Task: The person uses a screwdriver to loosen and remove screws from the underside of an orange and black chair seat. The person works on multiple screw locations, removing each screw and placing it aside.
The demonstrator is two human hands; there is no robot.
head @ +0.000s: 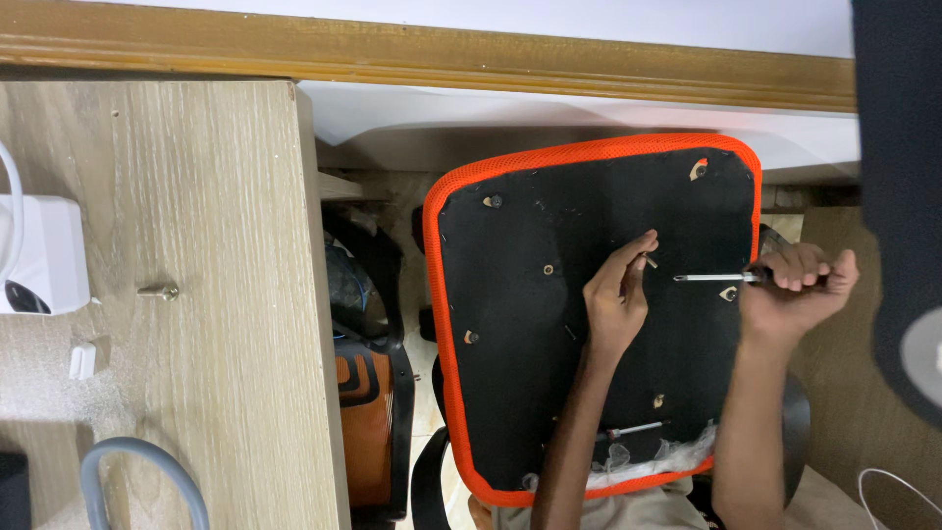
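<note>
Your right hand (pixel 797 290) is fisted around a screwdriver (pixel 721 278), shaft level, tip pointing left. Your left hand (pixel 616 294) pinches a small screw (pixel 651 262) between thumb and fingertips, just left of that tip, not touching it. Both hover over the black underside of a seat panel (pixel 520 324) with an orange mesh rim. A second screwdriver (pixel 633 430) lies near its lower edge. Wooden table (pixel 196 294) to the left, a loose bolt (pixel 158 291) on it.
</note>
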